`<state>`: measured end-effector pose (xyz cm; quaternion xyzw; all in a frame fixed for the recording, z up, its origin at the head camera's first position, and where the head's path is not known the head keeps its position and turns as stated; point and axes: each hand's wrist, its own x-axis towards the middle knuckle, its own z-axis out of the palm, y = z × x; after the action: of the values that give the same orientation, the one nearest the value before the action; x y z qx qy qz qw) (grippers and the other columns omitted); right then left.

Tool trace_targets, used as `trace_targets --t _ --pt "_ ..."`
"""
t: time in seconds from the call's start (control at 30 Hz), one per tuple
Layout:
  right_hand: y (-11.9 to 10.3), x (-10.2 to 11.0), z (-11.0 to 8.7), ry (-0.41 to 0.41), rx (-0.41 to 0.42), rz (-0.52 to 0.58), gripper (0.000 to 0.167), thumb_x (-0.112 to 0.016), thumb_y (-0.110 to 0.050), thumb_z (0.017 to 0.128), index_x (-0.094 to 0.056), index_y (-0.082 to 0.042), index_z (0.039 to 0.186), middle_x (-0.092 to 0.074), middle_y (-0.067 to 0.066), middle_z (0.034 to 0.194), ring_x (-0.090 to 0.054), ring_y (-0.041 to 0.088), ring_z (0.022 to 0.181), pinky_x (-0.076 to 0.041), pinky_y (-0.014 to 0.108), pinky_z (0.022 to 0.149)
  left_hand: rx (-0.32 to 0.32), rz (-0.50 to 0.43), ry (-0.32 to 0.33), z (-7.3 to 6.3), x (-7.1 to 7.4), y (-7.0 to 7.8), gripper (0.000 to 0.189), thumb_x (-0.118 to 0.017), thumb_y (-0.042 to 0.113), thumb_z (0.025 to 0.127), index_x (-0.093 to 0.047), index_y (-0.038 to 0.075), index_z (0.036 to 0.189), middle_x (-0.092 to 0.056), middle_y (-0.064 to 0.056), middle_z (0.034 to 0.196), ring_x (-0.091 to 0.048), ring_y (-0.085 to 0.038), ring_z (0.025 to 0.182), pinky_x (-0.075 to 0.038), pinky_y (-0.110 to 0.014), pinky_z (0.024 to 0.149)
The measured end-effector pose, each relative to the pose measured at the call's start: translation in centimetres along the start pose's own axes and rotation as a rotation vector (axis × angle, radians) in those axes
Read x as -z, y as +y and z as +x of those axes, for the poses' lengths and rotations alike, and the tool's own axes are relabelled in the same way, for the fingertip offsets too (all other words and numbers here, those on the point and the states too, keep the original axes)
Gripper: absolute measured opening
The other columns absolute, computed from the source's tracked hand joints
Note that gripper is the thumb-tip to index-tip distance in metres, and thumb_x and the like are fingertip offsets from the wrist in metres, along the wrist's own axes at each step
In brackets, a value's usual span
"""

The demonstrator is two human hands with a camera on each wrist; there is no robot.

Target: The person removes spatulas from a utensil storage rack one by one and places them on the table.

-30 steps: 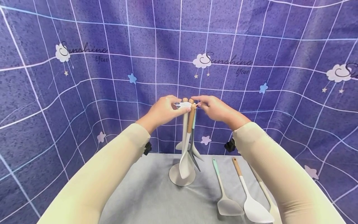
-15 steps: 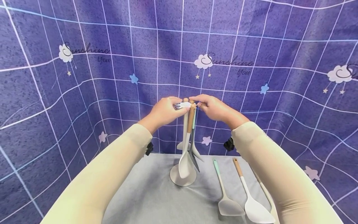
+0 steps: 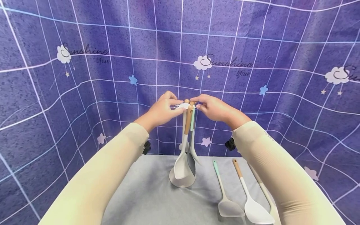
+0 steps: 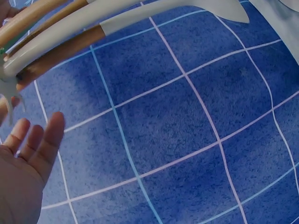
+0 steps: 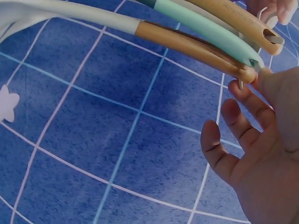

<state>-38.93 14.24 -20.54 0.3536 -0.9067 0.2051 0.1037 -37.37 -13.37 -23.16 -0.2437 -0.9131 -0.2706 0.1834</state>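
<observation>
Utensil stand (image 3: 182,183): upright, below and between left hand (image 3: 163,109) and right hand (image 3: 215,107). White ladle (image 3: 181,167): hung between them. The left pinches the hook crown (image 3: 184,105); the right meets its opposite side, pinch unconfirmed. Recommended: light, level force from both, preventing tilt.

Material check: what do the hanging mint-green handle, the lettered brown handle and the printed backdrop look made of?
Mint-green handle: probably plastic or silicone, smooth, evenly coloured, softly shiny. Lettered brown handle: wood or wood-look plastic; warm tan and satiny, but no clear grain settles it. Printed backdrop: likely cloth, mostly matte, its grid lines bending over soft folds.
</observation>
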Motion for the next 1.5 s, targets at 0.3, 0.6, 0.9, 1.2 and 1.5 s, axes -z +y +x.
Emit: trace_targets --t 0.3,0.6,0.9,1.2,1.5 --pt "-1.1 0.5 -0.1 0.026 0.065 -0.105 0.038 -0.061 -0.021 0.118 -0.07 -0.01 0.154 -0.072 0.016 0.15 -0.07 0.034 0.136 -0.054 0.056 0.122 -0.051 -0.068 -0.012 -0.4 1.1 -0.9 0.04 -0.07 0.042 0.111 -0.082 0.018 0.142 -0.065 -0.007 0.138 -0.062 -0.031 0.126 -0.055 -0.052 0.106" --pt "-1.8 0.5 0.0 0.029 0.074 -0.131 0.037 -0.062 -0.019 0.117 -0.07 -0.002 0.149 -0.074 0.019 0.144 -0.073 0.034 0.13 -0.056 0.054 0.118 -0.05 -0.077 -0.014 -0.2 0.7 -1.5 0.045 -0.064 0.039 0.115 -0.078 0.01 0.146 -0.064 -0.01 0.156 -0.062 -0.038 0.146 -0.052 -0.059 0.122" --pt "-2.6 0.4 0.0 0.028 0.033 -0.185 0.039 -0.061 -0.024 0.117 -0.07 -0.001 0.149 -0.073 0.019 0.143 -0.072 0.036 0.132 -0.056 0.054 0.12 0.01 -0.218 -0.011 -0.1 -0.1 -1.8 0.043 -0.059 0.036 0.118 -0.075 0.009 0.149 -0.059 -0.008 0.168 -0.073 -0.031 0.118 -0.07 -0.047 0.09" --pt "-3.1 -0.5 0.8 0.037 -0.071 -0.056 0.044 -0.047 -0.032 0.122 -0.067 -0.01 0.155 -0.063 0.017 0.158 -0.058 0.037 0.151 -0.045 0.059 0.13 0.03 -0.304 0.029 -0.2 -1.0 -2.5 0.045 -0.059 0.04 0.118 -0.074 0.015 0.153 -0.056 -0.007 0.17 -0.066 -0.033 0.141 -0.071 -0.05 0.092" --pt "-2.8 -2.1 3.8 0.106 -0.211 0.208 0.054 -0.046 -0.037 0.12 -0.064 -0.006 0.161 -0.064 0.016 0.165 -0.056 0.036 0.159 -0.046 0.055 0.132 0.029 -0.311 0.136 -0.7 -2.6 -2.2 0.046 -0.056 0.043 0.119 -0.072 0.017 0.155 -0.057 -0.001 0.171 -0.077 -0.031 0.108 -0.07 -0.042 0.084"
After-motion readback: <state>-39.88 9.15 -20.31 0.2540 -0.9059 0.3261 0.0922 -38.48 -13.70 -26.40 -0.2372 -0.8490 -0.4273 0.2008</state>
